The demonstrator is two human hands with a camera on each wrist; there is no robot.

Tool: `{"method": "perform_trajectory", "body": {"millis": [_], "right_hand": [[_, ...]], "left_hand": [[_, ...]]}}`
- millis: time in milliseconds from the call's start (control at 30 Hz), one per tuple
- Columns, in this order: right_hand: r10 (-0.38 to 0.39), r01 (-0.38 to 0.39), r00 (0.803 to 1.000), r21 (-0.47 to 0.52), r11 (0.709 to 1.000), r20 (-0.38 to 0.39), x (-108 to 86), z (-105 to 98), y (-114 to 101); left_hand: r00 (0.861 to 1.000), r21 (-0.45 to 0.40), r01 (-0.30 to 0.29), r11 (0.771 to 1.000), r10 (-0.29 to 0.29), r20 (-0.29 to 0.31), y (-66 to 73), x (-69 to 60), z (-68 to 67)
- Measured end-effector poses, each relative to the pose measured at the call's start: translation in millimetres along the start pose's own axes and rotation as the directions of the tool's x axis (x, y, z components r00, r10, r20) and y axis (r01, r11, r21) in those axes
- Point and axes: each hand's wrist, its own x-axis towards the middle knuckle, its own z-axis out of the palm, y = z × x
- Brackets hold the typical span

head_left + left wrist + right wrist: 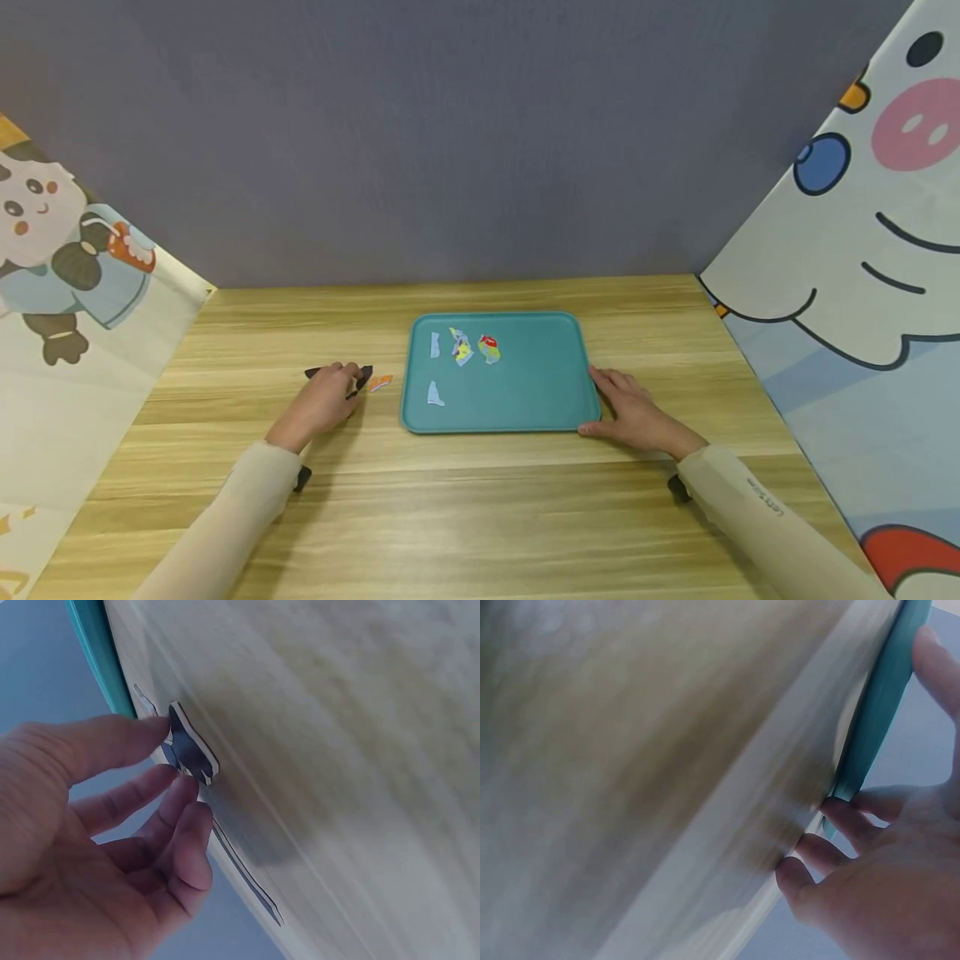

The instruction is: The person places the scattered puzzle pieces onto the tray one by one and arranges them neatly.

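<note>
Head view: we record a teal tray (532, 383) on a wooden table (487, 508). Inside the tray's left part lie two pale pieces (435, 394), a yellow-purple piece (462, 350) and a red-yellow piece (489, 350). Just left of the tray lies an orange piece (380, 383); further left, the person's left hand (326, 400) pinches a dark piece (366, 377). A second dark piece (312, 372) shows farthest from the tray. The right hand (633, 417) touches the tray's near right corner.

Left wrist view: we see thumb and fingertips pinching the dark piece, tilted, near the tray; whether it is fully lifted, we cannot tell.

Right wrist view: we find the thumb spread from the fingers, against the tray's side.
</note>
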Motion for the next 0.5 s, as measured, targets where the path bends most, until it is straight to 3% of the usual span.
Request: {"method": "perform_trajectory", "body": {"millis": [267,500], "right_hand": [[-0.005,0.005,1.0,0.004,1.0,-0.006,-0.8,-1.6,-0.5],[0.002,-0.002,1.0,0.004,1.0,0.002,0.1,-0.3,0.3]], "left_hand": [[0.999,-0.013,0.037,0.999,-0.037,0.027,3.0,4.8,-1.0],[1.0,0.034,-0.001,0.999,0.001,-0.002,2.3,10.6,1.6]]}}
